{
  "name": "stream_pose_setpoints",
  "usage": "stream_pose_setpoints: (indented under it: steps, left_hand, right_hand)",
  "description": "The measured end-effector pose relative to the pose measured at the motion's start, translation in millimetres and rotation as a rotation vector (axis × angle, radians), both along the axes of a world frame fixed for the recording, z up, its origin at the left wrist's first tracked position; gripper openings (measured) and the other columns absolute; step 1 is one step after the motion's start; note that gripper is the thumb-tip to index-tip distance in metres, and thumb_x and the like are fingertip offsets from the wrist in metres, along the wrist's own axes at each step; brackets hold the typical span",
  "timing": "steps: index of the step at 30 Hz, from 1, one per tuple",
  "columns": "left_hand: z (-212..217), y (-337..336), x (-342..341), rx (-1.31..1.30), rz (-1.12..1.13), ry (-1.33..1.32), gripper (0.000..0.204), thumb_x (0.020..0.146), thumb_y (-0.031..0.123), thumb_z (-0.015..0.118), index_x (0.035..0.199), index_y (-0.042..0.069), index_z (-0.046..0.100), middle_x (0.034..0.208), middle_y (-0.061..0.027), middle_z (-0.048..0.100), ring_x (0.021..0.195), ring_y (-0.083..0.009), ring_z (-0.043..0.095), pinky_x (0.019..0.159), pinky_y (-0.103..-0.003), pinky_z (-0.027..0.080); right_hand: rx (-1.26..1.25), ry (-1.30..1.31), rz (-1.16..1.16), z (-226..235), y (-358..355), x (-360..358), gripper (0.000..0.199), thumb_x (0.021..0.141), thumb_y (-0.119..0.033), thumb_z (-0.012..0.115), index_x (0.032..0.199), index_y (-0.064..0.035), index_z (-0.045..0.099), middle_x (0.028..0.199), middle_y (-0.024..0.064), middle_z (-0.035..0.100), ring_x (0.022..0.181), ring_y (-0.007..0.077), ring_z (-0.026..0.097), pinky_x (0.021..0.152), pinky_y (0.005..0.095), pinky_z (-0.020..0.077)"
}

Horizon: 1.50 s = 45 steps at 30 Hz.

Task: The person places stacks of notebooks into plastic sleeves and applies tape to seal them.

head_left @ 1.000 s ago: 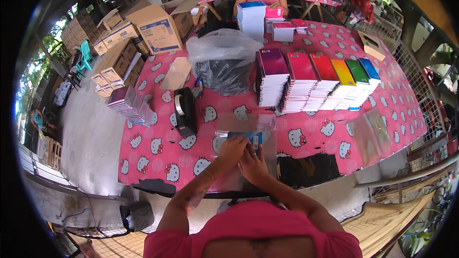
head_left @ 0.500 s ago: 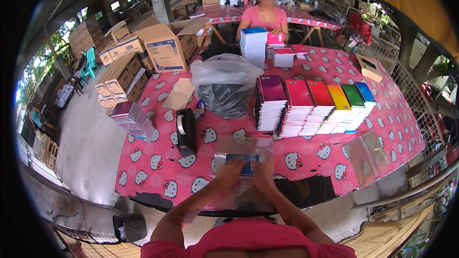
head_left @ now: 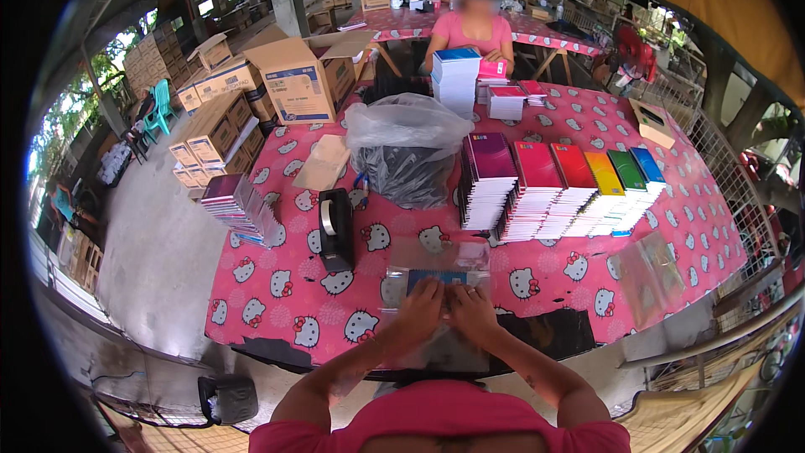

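Observation:
A blue spiral notebook [head_left: 438, 277] lies at the near edge of the table, in or under a clear plastic bag [head_left: 478, 258]. My left hand [head_left: 422, 306] is closed over its near left part, with the fingers bent. Close beside it, my right hand [head_left: 471, 309] is closed on the near right part. The fingertips of both hands almost meet. Whether they pinch the cover or the plastic is hard to tell. Just to the left stands a black tape dispenser [head_left: 336, 231] with a roll of tape.
Spiral notebooks [head_left: 537, 189] in several colours stand in stacks beyond my hands. Nearby sits a bulky plastic sack [head_left: 408, 151]. Bagged notebooks [head_left: 243, 208] are piled left, and flat plastic bags [head_left: 647, 273] lie right. Across the table a person [head_left: 474, 29] handles pink notebooks. Cartons [head_left: 295, 88] stand far left.
My hands have drawn together at the notebook's near edge, the right one moving in and settling from a blur. The whole view has shifted slightly.

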<state>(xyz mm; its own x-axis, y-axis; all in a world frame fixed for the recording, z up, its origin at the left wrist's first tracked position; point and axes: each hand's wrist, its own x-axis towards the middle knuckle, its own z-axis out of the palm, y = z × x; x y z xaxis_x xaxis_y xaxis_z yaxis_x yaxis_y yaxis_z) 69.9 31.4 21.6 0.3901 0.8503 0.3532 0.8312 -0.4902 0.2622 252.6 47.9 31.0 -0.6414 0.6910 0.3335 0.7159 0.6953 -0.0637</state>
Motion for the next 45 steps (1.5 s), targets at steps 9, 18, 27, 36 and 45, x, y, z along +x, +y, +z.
stream_pose_setpoints:
  steps: [9,18,27,36,45]
  left_hand:
    - [-6,-4,-118,0.27,0.639,-0.138,0.032,0.091,0.023,0.065,0.118,0.005,0.066,0.126,-0.0281,0.054,0.114,-0.0464,0.053,0.099,-0.051,0.045]
    - [20,44,-207,-0.375,0.736,-1.349,0.026,0.09,0.031,0.071,0.095,0.005,0.07,0.078,0.0013,0.061,0.072,-0.0076,0.057,0.06,-0.025,0.046]
    - [-41,12,-226,0.045,0.986,-0.299,0.025,0.092,0.026,0.06,0.094,0.001,0.064,0.07,-0.0145,0.065,0.065,-0.0242,0.065,0.058,-0.041,0.05]
    - [7,15,-41,-0.516,0.387,-0.919,0.023,0.085,0.024,0.071,0.086,0.001,0.071,0.074,-0.0098,0.069,0.068,-0.0153,0.067,0.061,-0.033,0.053]
    - [16,25,5,-0.383,0.583,-0.047,0.041,0.086,0.046,0.071,0.091,0.005,0.067,0.079,-0.0191,0.071,0.081,-0.0398,0.07,0.074,-0.052,0.052]
  right_hand:
    - [-0.023,0.067,0.011,5,2,3,0.058,0.074,-0.034,0.077,0.122,-0.0062,0.061,0.119,0.007,0.059,0.106,0.0253,0.061,0.094,0.0413,0.0436]
    - [-0.063,0.067,0.005,1,2,2,0.06,0.069,-0.031,0.081,0.12,-0.0087,0.062,0.118,0.0057,0.06,0.108,0.0242,0.061,0.095,0.0408,0.0436]
    - [-0.08,0.116,0.047,6,3,-3,0.059,0.069,-0.031,0.081,0.121,-0.0096,0.063,0.115,0.0037,0.06,0.111,0.0239,0.06,0.095,0.0419,0.0425]
    - [-0.018,0.09,0.049,10,5,3,0.061,0.069,-0.034,0.08,0.12,-0.0074,0.062,0.113,0.0069,0.06,0.109,0.0245,0.059,0.094,0.0421,0.0427]
    - [-0.09,0.149,0.042,16,8,10,0.058,0.074,-0.042,0.077,0.118,-0.008,0.063,0.115,0.0082,0.059,0.109,0.0276,0.059,0.093,0.0428,0.0424]
